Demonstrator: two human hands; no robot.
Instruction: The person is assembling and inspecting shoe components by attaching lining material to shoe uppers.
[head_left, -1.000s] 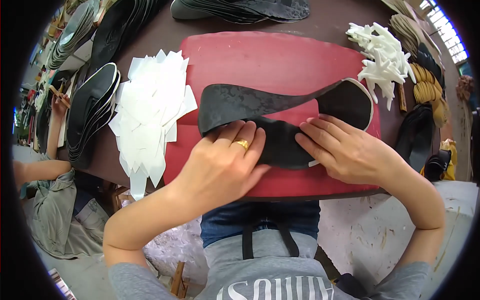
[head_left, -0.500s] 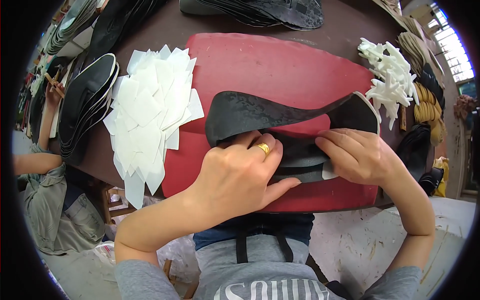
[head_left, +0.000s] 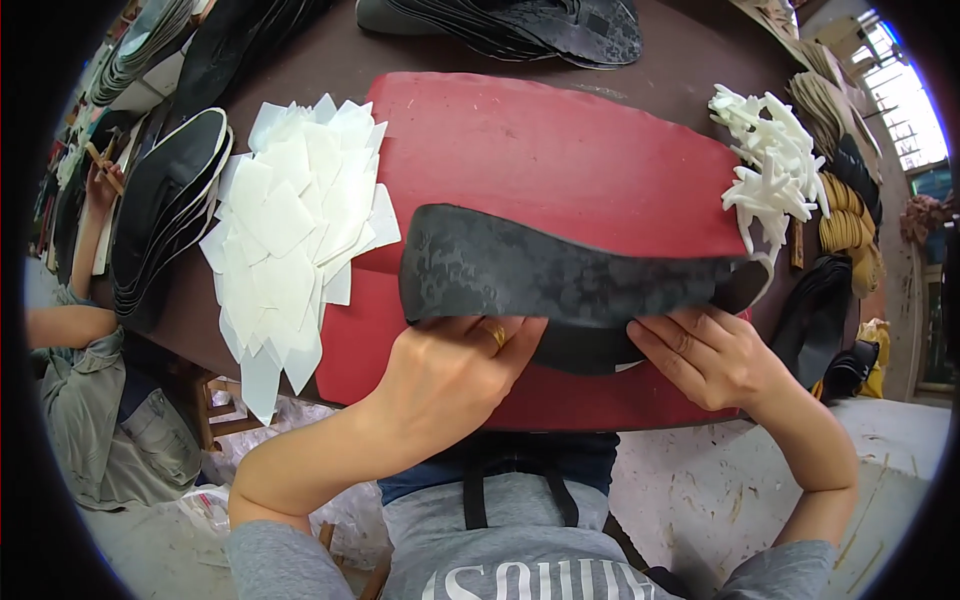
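A black shoe upper [head_left: 540, 272] with a mottled pattern is bent into a loop over the red mat [head_left: 540, 150]. At its left part, my left hand [head_left: 455, 365], wearing a gold ring, is closed on the lower edge, and its fingertips go out of sight behind the material. My right hand [head_left: 700, 355] grips the same edge farther right, fingers bent over it. Below the edge, between the hands, more black material shows, with a small pale patch at its bottom. A light rim runs along the upper's right end.
White pointed sheets [head_left: 285, 230] are heaped left of the mat, white moulded pieces [head_left: 770, 165] to its right. Stacked black uppers [head_left: 165, 210] lie at the left, others [head_left: 520, 25] at the far edge. A co-worker's arm [head_left: 85, 235] is at far left; a tan bundle [head_left: 850, 225] lies right.
The upper's near wall has tipped down toward me, so its patterned face shows and the loop's opening is hidden. Both hands have moved slightly lower, and my left thumb has drawn in.
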